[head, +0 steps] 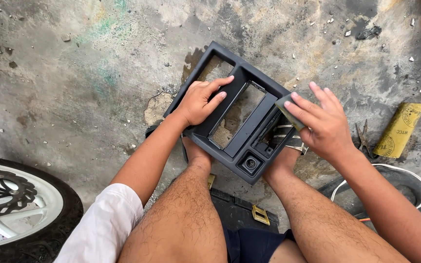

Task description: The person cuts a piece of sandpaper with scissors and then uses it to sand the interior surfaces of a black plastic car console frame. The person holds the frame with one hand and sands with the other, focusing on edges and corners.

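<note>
Nearest the camera are the person's bare knees, with a white sleeve (104,224) at seven o'clock and a dark toolbox (242,214) with brass latches on the floor between the legs.

Beyond them, at the centre of the view, a black plastic panel (230,109) rests tilted against the feet and the concrete floor (74,87). It is a matte, angular frame with several rectangular openings and a small round socket (251,163) near its lower corner. The left hand (200,101) lies flat over the panel's ten o'clock side, fingers spread across a crossbar, pressing rather than clasping. The right hand (323,124), at three o'clock, pinches a folded piece of sandpaper (288,108) between thumb and fingers, its edge touching the panel's right rim.

I judge that the panel could slip or rock, since only the flat left hand and the feet steady it; uneven pressure might gouge the thin plastic bars. Grit from the pitted, stained, chip-strewn floor could also scratch the finish.

At three o'clock lie scissors (364,139) and a yellow roll of sandpaper (399,129). A motorcycle wheel (10,204) with a white rim and brake disc sits at eight o'clock, and a dark tyre (410,187) with a white cable at four.
</note>
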